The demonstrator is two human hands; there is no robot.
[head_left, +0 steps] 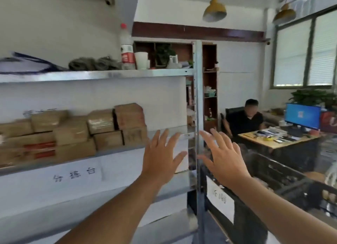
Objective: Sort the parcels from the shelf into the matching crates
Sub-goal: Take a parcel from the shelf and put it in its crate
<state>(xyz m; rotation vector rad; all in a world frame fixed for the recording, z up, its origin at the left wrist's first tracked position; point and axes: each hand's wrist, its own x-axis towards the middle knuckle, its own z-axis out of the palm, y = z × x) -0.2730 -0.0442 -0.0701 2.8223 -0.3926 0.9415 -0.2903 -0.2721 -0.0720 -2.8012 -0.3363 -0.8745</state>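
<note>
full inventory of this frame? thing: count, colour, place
parcels: many, brown, stacked on middle shelf
shelf: one, grey metal, left
bottle: one, clear with red cap, top shelf
cup: one, white, beside bottle
crate: one, black, lower right, white label
lamps: two, yellow, ceiling
monitor: one, blue screen, on desk
desk: one, wooden, right
seated person: one, black top, behind desk
left hand: open, empty
right hand: open, empty
</note>
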